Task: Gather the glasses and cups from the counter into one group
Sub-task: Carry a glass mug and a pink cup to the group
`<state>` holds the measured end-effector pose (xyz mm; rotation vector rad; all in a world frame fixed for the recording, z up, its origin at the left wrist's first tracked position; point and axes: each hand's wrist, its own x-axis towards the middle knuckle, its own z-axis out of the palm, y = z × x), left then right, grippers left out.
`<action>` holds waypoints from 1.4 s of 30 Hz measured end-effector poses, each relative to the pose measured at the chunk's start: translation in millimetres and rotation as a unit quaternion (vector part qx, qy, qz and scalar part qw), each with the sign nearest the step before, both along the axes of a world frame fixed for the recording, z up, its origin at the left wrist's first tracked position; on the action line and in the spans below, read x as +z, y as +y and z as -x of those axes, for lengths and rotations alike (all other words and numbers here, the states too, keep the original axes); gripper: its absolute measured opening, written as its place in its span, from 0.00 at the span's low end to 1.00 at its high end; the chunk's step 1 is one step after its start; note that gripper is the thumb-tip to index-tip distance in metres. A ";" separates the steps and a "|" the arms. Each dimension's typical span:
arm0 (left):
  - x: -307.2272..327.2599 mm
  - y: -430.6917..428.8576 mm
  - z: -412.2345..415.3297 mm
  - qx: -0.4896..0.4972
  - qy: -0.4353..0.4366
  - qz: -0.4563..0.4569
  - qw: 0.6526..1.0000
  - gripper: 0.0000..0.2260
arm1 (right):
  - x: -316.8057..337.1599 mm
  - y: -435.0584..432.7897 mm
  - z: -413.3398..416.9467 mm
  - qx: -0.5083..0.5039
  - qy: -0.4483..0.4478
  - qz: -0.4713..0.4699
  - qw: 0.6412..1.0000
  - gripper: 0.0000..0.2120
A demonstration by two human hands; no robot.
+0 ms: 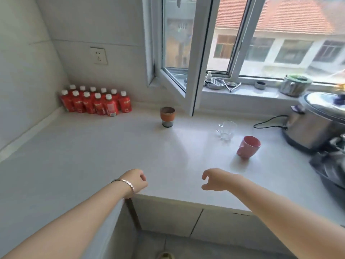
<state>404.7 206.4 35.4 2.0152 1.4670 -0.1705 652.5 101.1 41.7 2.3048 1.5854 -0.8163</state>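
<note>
Three vessels stand apart on the white counter (112, 146). An orange-brown cup with a grey base (167, 116) is at the back, near the window frame. A clear glass mug (226, 130) stands to its right, and a pink cup (248, 147) is just right of and nearer than the mug. My left hand (137, 181), with a bracelet on the wrist, hovers over the counter's front edge with fingers curled and nothing in it. My right hand (214, 180) hangs beside it, fingers loosely apart and empty, well short of the pink cup.
Several red bottles (96, 101) fill the back left corner. An open window sash (186, 71) juts over the counter above the cups. A steel cooker (317, 124) with a black cord (268, 121) and a dish rack (332, 169) crowd the right side.
</note>
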 end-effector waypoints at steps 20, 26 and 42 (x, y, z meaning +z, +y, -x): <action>-48.2 116.4 -305.7 -0.184 0.015 0.080 0.980 0.13 | -60.1 72.0 -272.4 -0.397 0.019 -0.135 0.908 0.48; -59.6 115.1 -367.1 -0.141 0.031 0.068 0.987 0.18 | -85.4 70.5 -315.1 -0.327 0.068 -0.137 0.933 0.42; -66.8 143.5 -524.8 -0.253 0.180 -0.068 0.948 0.33 | -78.6 86.9 -415.4 -0.246 0.118 -0.163 0.948 0.41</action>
